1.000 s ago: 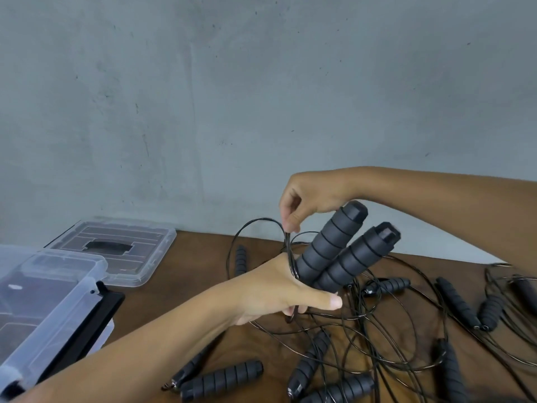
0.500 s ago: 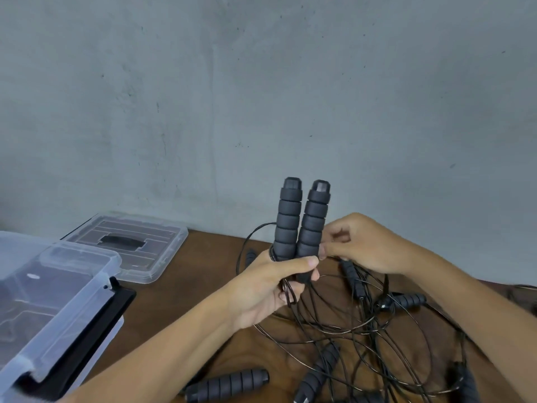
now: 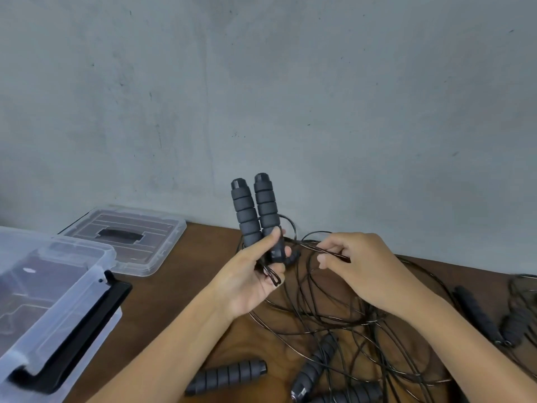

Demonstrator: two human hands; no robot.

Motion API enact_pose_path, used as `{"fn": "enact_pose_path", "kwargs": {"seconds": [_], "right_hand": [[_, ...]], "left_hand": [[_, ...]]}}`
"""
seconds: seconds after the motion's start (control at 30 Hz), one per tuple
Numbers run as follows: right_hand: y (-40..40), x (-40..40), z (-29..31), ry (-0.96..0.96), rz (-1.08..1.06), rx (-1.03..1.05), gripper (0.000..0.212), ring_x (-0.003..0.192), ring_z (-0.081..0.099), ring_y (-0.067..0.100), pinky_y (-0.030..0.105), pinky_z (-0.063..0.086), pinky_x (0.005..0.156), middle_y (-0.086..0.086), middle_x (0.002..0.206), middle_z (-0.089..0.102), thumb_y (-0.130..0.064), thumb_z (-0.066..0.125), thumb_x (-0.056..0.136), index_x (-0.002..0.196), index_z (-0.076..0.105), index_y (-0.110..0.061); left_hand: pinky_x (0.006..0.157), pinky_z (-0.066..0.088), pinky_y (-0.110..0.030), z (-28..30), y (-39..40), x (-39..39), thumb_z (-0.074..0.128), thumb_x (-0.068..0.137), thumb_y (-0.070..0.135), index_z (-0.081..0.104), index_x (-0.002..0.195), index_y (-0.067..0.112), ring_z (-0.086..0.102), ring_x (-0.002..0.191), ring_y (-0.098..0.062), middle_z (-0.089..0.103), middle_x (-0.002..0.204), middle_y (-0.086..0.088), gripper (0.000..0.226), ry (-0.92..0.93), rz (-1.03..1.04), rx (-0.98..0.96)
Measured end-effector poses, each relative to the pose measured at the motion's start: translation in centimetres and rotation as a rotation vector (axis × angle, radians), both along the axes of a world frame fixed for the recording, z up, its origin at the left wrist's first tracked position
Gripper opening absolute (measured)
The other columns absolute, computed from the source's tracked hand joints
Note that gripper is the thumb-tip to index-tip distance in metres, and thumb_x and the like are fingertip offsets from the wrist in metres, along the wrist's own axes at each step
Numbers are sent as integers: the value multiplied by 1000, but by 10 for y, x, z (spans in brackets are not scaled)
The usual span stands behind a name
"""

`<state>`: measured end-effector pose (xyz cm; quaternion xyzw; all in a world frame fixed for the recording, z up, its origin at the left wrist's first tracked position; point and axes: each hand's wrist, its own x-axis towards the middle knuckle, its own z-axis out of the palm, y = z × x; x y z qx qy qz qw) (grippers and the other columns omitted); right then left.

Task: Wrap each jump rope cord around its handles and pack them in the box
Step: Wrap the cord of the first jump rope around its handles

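My left hand grips two dark foam jump rope handles side by side, upright above the table. A short loop of thin black cord hangs out below its fingers. My right hand is just to the right, pinching the black cord that runs from the handles. The clear plastic box with a black latch stands open at the left edge. Its inside shows only partly.
The clear lid lies flat behind the box by the grey wall. A tangle of black cords and several loose foam handles covers the brown wooden table under and right of my hands.
The pair of handles swung from tilted right to upright. My right hand came down from above the handles to their right side and now draws the cord away to the right.
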<state>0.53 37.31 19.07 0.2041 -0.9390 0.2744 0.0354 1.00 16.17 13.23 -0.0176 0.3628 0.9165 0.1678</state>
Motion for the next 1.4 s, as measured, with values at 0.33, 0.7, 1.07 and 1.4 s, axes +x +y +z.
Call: {"fn": "enact_pose_path", "kwargs": {"seconds": [0.33, 0.7, 1.07, 1.4], "right_hand": [[-32, 36, 23, 184, -32, 346, 27, 92, 64, 10, 33, 54, 81, -9, 95, 70, -50, 55, 101, 98, 67, -26], [-45, 26, 64, 83, 225, 591, 30, 96, 61, 11, 30, 53, 82, -8, 104, 64, -4, 47, 102, 121, 62, -22], [-66, -4, 108, -21, 346, 322, 7, 72, 66, -5, 10, 42, 61, -13, 74, 76, -28, 72, 95, 97, 72, -22], [-79, 3, 125, -216, 415, 322, 14, 61, 62, -5, 9, 44, 59, -5, 83, 79, -19, 62, 102, 107, 73, -12]], "left_hand": [[51, 32, -18, -11, 16, -3, 78, 80, 52, 71, 106, 17, 34, 55, -8, 64, 83, -5, 44, -36, 129, -116], [47, 21, -23, -15, 13, -1, 65, 69, 75, 71, 108, 17, 34, 49, -11, 67, 78, -9, 70, 125, 180, -420], [49, 28, -28, 3, 12, 8, 68, 69, 78, 67, 85, 6, 38, 50, -18, 70, 74, -16, 74, 323, 138, -648], [63, 45, -21, 36, 18, 15, 82, 84, 51, 75, 95, 9, 64, 52, -7, 72, 69, -12, 44, 412, 103, -1002]]}}
